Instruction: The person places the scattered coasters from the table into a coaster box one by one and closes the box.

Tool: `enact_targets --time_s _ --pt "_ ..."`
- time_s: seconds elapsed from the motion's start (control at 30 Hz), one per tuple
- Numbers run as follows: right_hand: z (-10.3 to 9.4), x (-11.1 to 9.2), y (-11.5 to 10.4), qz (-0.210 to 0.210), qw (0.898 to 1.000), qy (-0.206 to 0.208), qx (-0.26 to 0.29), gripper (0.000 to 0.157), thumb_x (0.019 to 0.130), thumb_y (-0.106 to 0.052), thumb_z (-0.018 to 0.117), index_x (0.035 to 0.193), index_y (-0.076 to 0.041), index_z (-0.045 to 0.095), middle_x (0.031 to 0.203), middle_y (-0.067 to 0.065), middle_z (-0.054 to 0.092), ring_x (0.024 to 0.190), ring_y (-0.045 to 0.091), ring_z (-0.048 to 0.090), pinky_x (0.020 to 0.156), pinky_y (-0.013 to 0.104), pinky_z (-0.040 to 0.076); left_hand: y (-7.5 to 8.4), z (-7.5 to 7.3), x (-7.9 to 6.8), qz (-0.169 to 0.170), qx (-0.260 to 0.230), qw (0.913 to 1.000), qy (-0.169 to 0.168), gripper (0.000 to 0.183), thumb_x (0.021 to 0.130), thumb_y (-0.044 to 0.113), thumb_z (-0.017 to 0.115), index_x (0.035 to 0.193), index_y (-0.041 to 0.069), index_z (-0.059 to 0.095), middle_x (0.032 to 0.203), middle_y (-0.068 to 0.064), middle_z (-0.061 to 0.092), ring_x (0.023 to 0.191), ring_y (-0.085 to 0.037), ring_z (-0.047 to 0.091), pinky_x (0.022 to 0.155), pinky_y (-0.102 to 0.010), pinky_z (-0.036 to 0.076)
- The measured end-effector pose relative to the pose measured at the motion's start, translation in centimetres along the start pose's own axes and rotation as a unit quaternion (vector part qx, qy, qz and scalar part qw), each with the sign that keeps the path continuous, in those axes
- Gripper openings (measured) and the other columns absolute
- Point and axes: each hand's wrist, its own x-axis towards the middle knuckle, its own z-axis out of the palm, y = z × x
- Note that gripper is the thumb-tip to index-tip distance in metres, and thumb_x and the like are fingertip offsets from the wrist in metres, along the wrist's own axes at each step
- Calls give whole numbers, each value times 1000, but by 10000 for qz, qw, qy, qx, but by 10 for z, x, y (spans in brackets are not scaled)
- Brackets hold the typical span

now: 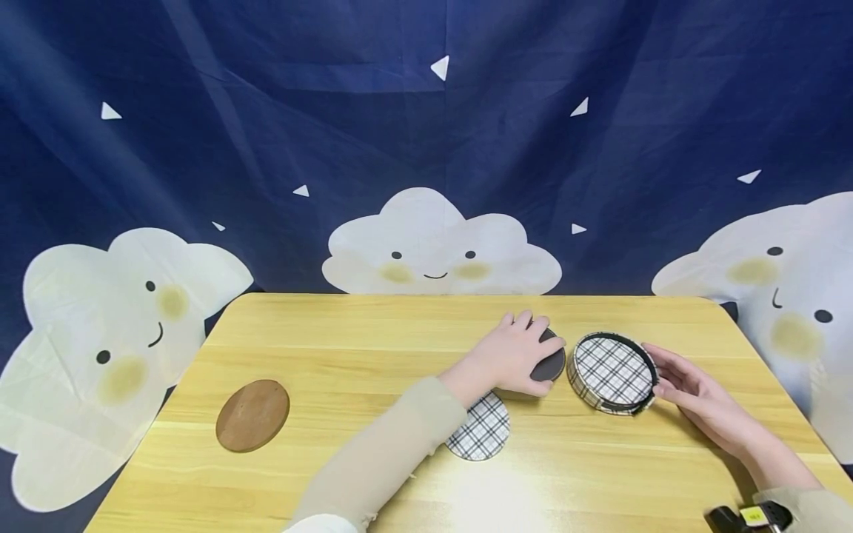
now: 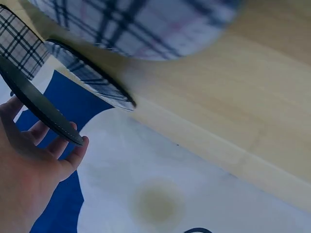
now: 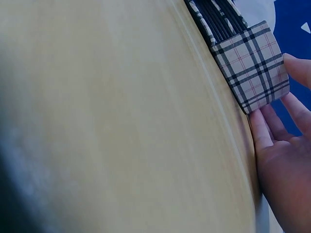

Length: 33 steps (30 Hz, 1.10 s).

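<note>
My left hand (image 1: 514,357) grips a round dark coaster (image 1: 552,361) by its edge, fingers over the far side and thumb at the near side. In the left wrist view this dark coaster (image 2: 36,99) is tilted, with fingertips along its rim. Right of it stands a round plaid coaster holder (image 1: 583,389) with a black rim and a plaid face showing inside. My right hand (image 1: 703,403) holds the holder's right side between thumb and fingers. Through a gap in the holder's plaid wall (image 3: 252,68), dark stacked edges (image 3: 216,19) show in the right wrist view.
A plaid coaster (image 1: 480,429) lies on the wooden table (image 1: 373,348), partly under my left forearm. A brown round disc (image 1: 253,416) lies at the left. Behind the table hangs a dark blue curtain (image 1: 373,133) printed with clouds.
</note>
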Motion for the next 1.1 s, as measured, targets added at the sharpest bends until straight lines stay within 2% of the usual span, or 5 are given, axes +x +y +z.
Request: enact_targets --time_s 0.2,0.37,0.5,0.7,1.1 --pt "1 1 -1 28 10000 17 39 65 105 15 39 165 -10 33 157 -15 53 137 -6 54 107 8 43 9 -10 11 86 171 9998 -95 77 91 71 56 159 40 41 153 -1 45 135 -22 45 108 -42 42" --pt "2 1 -2 -49 10000 14 40 66 104 18 37 165 -8 32 156 -14 53 138 -5 54 107 8 42 17 -14 20 129 303 9995 -35 77 90 74 55 159 41 41 154 1 45 137 -22 45 110 -42 42" --pt "2 0 -2 -2 10000 42 16 64 105 15 39 165 -9 33 157 -15 53 138 -6 53 108 8 42 25 -15 28 182 358 9992 20 76 90 75 54 157 41 42 152 3 46 135 -19 45 109 -40 41" --pt "2 0 -3 86 9999 89 -43 62 107 11 41 165 -10 33 156 -15 53 137 -6 53 108 10 42 37 -18 39 195 430 9988 -101 79 92 78 51 160 43 38 157 4 43 139 -18 43 113 -39 38" --pt "1 0 0 -41 9999 8 91 64 106 13 39 165 -11 34 157 -16 53 139 -7 51 107 9 42 60 -17 62 207 625 9978 -122 81 88 85 52 158 45 40 157 8 43 143 -16 41 116 -36 35"
